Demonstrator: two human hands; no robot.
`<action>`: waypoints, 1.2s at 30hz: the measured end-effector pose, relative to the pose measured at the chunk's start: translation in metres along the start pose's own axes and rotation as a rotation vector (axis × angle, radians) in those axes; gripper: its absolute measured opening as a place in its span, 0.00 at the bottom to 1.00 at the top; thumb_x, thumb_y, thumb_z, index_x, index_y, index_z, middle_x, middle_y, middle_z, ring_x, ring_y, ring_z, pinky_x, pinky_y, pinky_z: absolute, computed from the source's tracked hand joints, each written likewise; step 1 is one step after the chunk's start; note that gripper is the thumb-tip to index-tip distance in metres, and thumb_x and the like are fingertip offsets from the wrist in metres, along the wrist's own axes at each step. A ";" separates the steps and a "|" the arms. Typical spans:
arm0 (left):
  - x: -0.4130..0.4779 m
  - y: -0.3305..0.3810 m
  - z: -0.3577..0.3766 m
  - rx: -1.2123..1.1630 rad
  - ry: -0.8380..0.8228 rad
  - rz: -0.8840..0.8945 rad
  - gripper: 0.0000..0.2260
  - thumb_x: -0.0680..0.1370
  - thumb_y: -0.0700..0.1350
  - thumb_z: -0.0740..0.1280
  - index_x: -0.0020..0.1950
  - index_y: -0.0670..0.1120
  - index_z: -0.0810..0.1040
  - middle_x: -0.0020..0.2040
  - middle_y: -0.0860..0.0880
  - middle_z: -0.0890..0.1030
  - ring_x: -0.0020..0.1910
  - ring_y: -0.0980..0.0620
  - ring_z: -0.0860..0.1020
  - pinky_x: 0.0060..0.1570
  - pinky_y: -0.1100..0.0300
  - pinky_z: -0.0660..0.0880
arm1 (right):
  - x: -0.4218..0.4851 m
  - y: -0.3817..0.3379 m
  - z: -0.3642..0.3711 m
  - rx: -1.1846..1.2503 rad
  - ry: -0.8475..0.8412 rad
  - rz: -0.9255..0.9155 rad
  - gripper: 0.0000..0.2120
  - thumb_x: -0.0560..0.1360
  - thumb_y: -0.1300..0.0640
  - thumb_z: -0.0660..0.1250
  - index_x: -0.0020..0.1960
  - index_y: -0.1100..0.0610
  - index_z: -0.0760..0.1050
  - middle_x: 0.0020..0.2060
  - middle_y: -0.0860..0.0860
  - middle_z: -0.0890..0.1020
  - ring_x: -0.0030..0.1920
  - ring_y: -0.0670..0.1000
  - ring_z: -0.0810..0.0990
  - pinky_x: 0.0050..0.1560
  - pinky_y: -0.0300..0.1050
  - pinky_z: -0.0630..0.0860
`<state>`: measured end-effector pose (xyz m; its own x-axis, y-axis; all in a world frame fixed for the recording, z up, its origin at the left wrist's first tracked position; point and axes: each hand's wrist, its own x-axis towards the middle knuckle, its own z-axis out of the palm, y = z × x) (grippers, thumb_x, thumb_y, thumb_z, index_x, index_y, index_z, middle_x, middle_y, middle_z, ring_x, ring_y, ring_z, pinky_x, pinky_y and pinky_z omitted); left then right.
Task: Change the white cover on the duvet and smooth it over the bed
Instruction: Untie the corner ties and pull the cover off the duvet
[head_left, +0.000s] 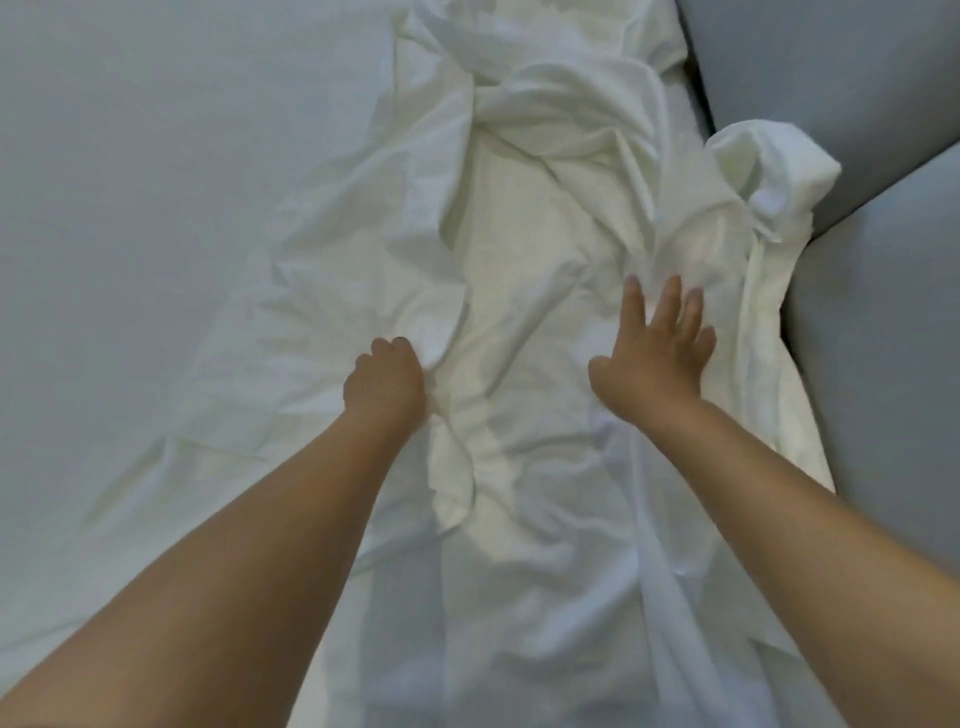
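A crumpled white duvet cover (519, 249) runs in a long wrinkled band down the middle of the bed, bunched and twisted at the far end. My left hand (384, 379) has its fingers curled into a fold of the cover and grips it. My right hand (660, 343) lies flat on the cover with its fingers spread and straight, pressing the cloth down near its right side. Whether the duvet is inside the cover cannot be told.
A smooth pale sheet (130, 182) covers the bed to the left of the cover. Grey padded panels (857, 78) stand along the right side, and one loose corner of the cover (779, 171) rests against them.
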<state>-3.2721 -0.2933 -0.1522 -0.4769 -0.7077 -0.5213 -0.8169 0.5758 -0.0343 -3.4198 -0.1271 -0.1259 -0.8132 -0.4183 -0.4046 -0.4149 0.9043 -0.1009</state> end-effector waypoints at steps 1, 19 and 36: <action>0.002 -0.007 -0.003 0.048 0.027 0.041 0.18 0.76 0.38 0.63 0.65 0.40 0.63 0.56 0.42 0.72 0.53 0.42 0.73 0.43 0.55 0.66 | -0.011 -0.008 0.010 0.032 -0.022 -0.072 0.39 0.76 0.51 0.60 0.77 0.52 0.38 0.75 0.57 0.37 0.75 0.60 0.36 0.72 0.60 0.42; -0.055 -0.282 0.015 -0.182 0.154 -0.301 0.44 0.70 0.71 0.59 0.77 0.55 0.40 0.78 0.45 0.46 0.76 0.43 0.44 0.68 0.32 0.45 | -0.186 -0.201 0.108 0.294 -0.450 -0.526 0.36 0.78 0.42 0.58 0.77 0.48 0.41 0.77 0.49 0.46 0.76 0.52 0.44 0.72 0.54 0.50; -0.334 -0.342 0.223 -0.428 -0.084 -0.249 0.25 0.80 0.54 0.55 0.76 0.49 0.57 0.77 0.48 0.56 0.76 0.48 0.52 0.73 0.51 0.50 | -0.421 -0.190 0.198 -0.443 -0.424 -0.891 0.24 0.77 0.59 0.56 0.72 0.50 0.57 0.60 0.55 0.67 0.56 0.57 0.70 0.49 0.48 0.67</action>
<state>-2.7616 -0.1624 -0.1568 -0.2367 -0.7566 -0.6095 -0.9709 0.1612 0.1769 -2.9178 -0.1063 -0.1160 0.0261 -0.7695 -0.6382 -0.9670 0.1425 -0.2113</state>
